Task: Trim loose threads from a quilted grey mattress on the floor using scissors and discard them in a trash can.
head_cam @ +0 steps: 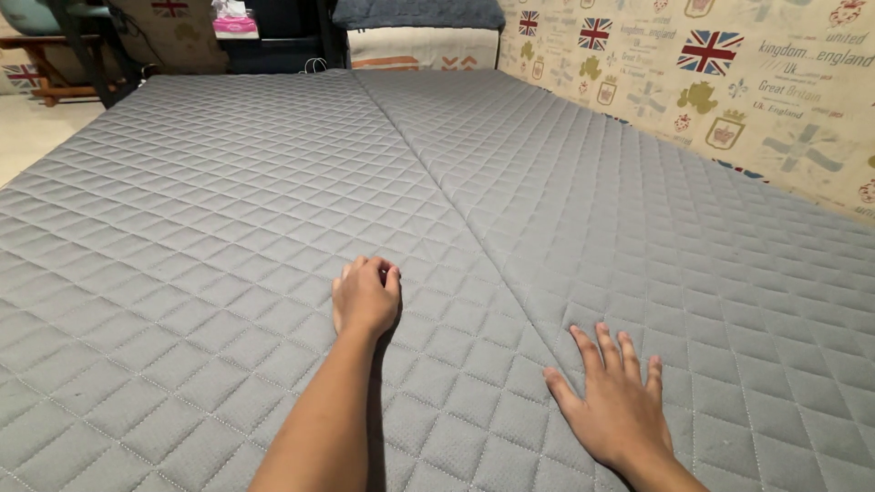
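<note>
A large grey quilted mattress cover fills most of the view, with a seam running from the far middle towards me. My left hand rests on the fabric just left of the seam, its fingers curled into a loose fist with nothing visible in it. My right hand lies flat on the fabric to the right of the seam, palm down and fingers spread. Neither hand holds anything.
A wall papered with flags and crests runs along the right side. At the far end lie a dark pillow and a patterned cushion. A pink box and dark furniture legs stand at the far left, beside pale floor.
</note>
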